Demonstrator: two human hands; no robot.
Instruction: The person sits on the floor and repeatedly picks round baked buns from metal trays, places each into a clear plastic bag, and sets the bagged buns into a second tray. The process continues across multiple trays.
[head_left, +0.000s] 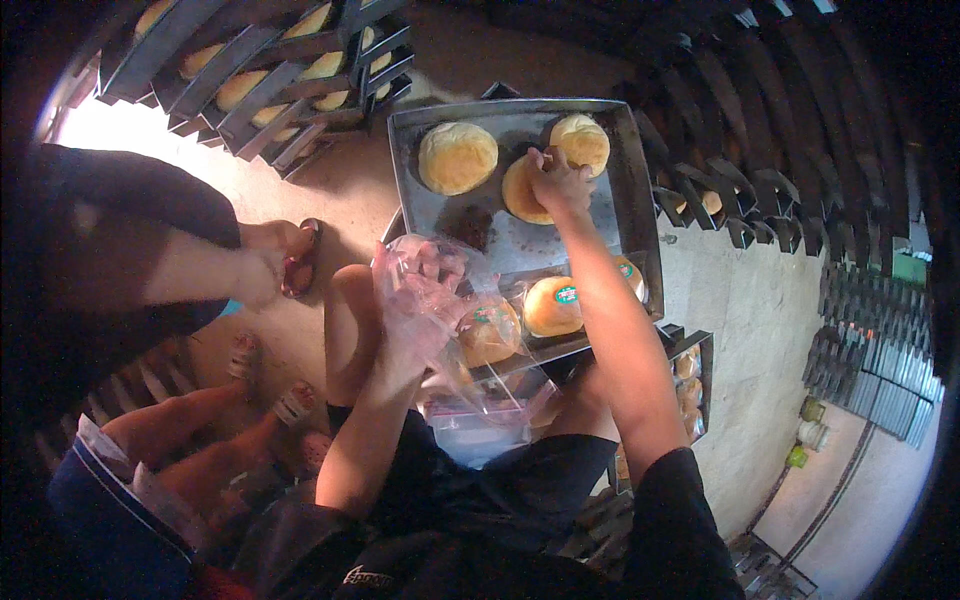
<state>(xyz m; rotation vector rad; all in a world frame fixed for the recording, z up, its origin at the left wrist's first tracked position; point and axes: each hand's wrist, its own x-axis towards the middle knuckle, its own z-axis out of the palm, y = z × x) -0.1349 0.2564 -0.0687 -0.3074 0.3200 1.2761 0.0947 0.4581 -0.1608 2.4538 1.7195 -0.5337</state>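
Note:
A clear plastic bag (471, 259) is wrapped around my left hand (427, 289), which holds it with the fingers showing through the film. My right hand (562, 184) reaches across a dark metal baking tray (517, 238) and grips the far edge of a round, golden bun (523, 196). Another unwrapped bun (581, 141) touches that hand's far side, and a third bun (457, 159) lies at the tray's far left. Along the near side sit wrapped buns with green stickers, among them a middle one (551, 309) and one (487, 335) partly behind the bag. My right forearm partly hides another.
A pack of clear bags (480, 431) rests on my lap. Racks of trays with buns (240, 90) stand at far left, with more dark racks (750, 112) at right. Another person's legs (202, 420) are close on my left. A lower tray of wrapped buns (688, 390) is at right.

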